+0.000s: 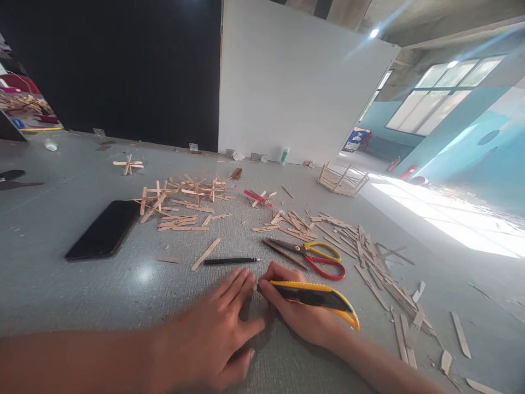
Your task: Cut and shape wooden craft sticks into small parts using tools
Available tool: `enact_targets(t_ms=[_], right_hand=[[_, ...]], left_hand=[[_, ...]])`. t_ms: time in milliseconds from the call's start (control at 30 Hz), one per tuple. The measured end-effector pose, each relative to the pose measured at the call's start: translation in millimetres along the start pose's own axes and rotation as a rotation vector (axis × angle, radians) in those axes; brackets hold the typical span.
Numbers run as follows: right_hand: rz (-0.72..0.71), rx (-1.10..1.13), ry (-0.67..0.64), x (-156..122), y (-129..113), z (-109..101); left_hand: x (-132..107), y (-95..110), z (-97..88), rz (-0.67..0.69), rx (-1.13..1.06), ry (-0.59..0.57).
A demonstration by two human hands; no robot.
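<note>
Toward the near edge of the surface (123, 300), the right hand (308, 324) clasps a cutter (314, 296) beside the spread left hand (223, 324), which it could nick if too much force made it slip

one head-worn camera, apparently tilted, looks forward and down from close above the grey tabletop (82, 298).

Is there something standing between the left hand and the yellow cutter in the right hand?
Nothing large visibly stands between the left hand and the yellow cutter; only a small pale fragment seems to show near the cutter's front end.
</note>
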State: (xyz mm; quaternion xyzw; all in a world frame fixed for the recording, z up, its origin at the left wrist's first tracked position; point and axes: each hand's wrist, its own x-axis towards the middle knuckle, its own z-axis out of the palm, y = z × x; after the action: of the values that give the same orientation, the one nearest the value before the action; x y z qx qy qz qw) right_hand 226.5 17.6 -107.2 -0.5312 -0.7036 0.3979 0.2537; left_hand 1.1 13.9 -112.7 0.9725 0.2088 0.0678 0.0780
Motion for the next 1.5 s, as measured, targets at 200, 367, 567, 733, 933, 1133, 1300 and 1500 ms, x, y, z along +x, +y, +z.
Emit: enact_targets(t_ms=[200, 367, 567, 733, 933, 1133, 1300, 1500], right_hand=[[-0.009, 0.004, 0.005, 0, 2, 1], [-0.013, -0.005, 0.007, 0, 1, 1], [-0.019, -0.052, 0.028, 0, 2, 1], [-0.029, -0.123, 0.071, 2, -2, 4], [-0.104, -0.17, 0.096, 0, -3, 12], [-0.135, -0.184, 0.071, -1, 3, 14], [-0.095, -0.215, 0.028, -1, -5, 5], [-0.037, -0.224, -0.008, -2, -7, -2]], left_hand=[[-2, 1, 0.9, -0.003, -0.008, -0.006], [-1, 0, 0.8, -0.009, -0.023, -0.014], [0, 0, -3.1, -0.007, -0.042, -0.04], [1, 2, -8.1, -0.028, -0.054, -0.086], [1, 2, -11.7, -0.007, -0.024, -0.116], [4, 2, -15.7, 0.012, 0.002, -0.141], [3, 1, -12.6, -0.012, -0.042, -0.134], [2, -2, -8.2, 0.009, -0.066, -0.094]])
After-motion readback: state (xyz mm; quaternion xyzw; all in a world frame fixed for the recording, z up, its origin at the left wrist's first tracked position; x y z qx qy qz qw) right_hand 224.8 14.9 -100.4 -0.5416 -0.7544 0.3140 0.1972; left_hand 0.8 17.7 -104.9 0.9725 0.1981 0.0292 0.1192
